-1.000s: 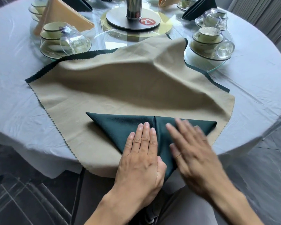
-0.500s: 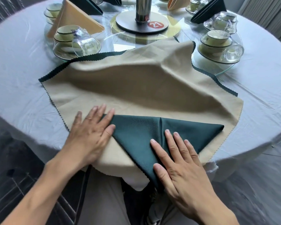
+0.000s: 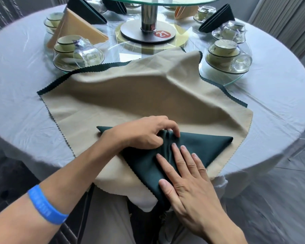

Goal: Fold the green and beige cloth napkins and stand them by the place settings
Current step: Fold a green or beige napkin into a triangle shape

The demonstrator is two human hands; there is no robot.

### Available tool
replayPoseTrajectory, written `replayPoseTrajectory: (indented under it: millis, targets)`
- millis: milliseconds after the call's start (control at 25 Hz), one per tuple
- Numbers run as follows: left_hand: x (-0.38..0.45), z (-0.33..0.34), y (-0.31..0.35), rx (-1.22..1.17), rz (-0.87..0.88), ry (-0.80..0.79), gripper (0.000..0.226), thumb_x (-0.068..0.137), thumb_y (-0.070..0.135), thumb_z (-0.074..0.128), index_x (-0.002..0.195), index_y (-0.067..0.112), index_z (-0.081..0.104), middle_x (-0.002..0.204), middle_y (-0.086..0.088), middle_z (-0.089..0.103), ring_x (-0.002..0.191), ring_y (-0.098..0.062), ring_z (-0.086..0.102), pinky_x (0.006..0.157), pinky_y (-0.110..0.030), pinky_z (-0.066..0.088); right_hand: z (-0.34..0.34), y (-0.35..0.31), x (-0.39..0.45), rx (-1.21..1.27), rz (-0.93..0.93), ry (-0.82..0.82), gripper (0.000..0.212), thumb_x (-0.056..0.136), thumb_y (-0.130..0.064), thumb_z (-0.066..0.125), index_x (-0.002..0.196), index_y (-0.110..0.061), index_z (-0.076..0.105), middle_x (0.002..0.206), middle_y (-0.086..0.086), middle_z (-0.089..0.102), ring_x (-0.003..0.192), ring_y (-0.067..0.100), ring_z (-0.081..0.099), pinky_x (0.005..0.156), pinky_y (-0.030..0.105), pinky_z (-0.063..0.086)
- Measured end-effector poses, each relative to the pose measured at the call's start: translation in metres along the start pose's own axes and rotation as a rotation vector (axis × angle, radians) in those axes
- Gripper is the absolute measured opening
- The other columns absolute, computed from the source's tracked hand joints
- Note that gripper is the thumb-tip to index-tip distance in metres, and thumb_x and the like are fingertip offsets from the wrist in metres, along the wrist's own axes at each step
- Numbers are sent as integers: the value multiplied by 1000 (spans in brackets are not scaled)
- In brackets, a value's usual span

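Comparing the head view with the pictures half a second and a second back: the left hand (image 3: 144,133), which lay flat on the beige cloth beside the green triangle's left corner, now sits over the triangle's centre seam with its fingers curled, pinching up a ridge of the green napkin (image 3: 197,147). The right hand (image 3: 187,175) remains flat, fingers straight and spread, pressing the lower half of the triangle just below the left hand's pinch. The green napkin's right point reaches well beyond both hands; its bottom tip hangs over the surface (image 3: 16,88) edge under the right palm. The beige napkin (image 3: 130,95) lies open beneath both hands, humped ahead of them and unfolded.

Judgement: the flattening stage appears finished and the next fold along the seam is starting. The green piece is partly folded and not yet standing. Folded napkins (image 3: 77,29) already stand far ahead of the hands, by the cups (image 3: 222,51).
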State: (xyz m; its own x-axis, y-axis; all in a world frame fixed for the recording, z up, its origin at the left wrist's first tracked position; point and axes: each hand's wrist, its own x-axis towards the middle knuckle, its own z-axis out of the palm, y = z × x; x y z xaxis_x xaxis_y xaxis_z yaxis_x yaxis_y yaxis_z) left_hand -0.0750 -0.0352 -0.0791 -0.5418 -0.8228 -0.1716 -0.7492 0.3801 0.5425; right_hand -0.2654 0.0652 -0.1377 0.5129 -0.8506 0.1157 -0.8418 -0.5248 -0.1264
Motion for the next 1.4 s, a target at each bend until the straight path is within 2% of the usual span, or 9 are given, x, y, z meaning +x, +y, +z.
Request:
replayPoseTrajectory:
  millis: [160, 400, 560, 680, 800, 960, 1040, 1200, 1400]
  targets:
    - [13, -17, 2, -127, -56, -149, 46, 67, 10, 47, 101, 35, 65, 93, 4, 63, 71, -9, 53, 60, -20, 43, 1, 2, -1, 25, -15, 5, 54, 102, -52, 12, 151, -35, 30, 160, 7, 26, 148, 24, 23, 114, 43, 15]
    - [5, -18, 7, -189, -68, -111, 51, 63, 11, 46, 102, 31, 71, 95, -3, 70, 79, -17, 63, 71, -30, 52, -1, 0, -2, 210, -7, 99, 52, 102, -52, 23, 151, -34, 31, 161, 0, 22, 148, 20, 22, 116, 41, 14]
    - [-25, -33, 32, -454, 12, 107, 44, 64, 1, 52, 96, 20, 76, 69, -9, 57, 64, -19, 43, 59, -28, 32, -39, -25, -14, 662, 253, 390, 66, 85, -51, 54, 146, -36, 33, 149, -16, 40, 136, 8, 41, 105, 42, 42]
    - [-57, -52, 71, -592, 197, 199, 43, 66, -9, 56, 96, 14, 78, 81, -12, 55, 67, -30, 45, 59, -30, 33, -72, -41, -16, 781, 321, 315, 69, 75, -54, 60, 138, -54, 31, 124, -24, 58, 112, 4, 58, 89, 36, 51]
    - [-66, -55, 76, -418, 226, 330, 33, 74, 6, 68, 98, 26, 76, 96, 3, 62, 77, -8, 58, 67, -21, 43, -89, -27, -2, 961, 206, 282, 42, 85, -24, 57, 122, -44, 53, 99, -11, 71, 90, 14, 68, 77, 44, 56]
    - [-64, -37, 35, -792, -11, -28, 37, 84, 14, 67, 121, 12, 62, 111, -8, 70, 96, -17, 66, 83, -26, 53, -93, 12, 26, 1422, 148, -103, 37, 87, -4, 56, 119, -23, 60, 102, 12, 71, 86, 29, 68, 74, 42, 54]
    - [-55, -16, 13, -896, -124, -19, 35, 90, 13, 65, 124, 12, 59, 113, -15, 71, 95, -26, 67, 84, -37, 54, -84, 34, 42, 1300, 218, -146, 40, 91, -2, 62, 122, -27, 57, 98, 12, 69, 77, 26, 63, 69, 36, 48]
    - [-45, 10, -3, -332, -251, 388, 37, 88, 39, 68, 123, 39, 55, 115, 5, 61, 83, -7, 63, 77, -24, 52, -65, 61, 50, 674, 206, -55, 48, 85, -34, 70, 128, -39, 48, 110, -15, 64, 79, 4, 61, 74, 28, 49]
    - [-82, 31, 0, 163, -96, 239, 81, 72, 75, 49, 145, 43, 35, 150, 16, 31, 127, -8, 45, 105, -31, 42, -47, 57, 9, 528, -27, 32, 67, 73, -41, 74, 132, -36, 45, 137, -23, 46, 125, -1, 45, 100, 34, 42]
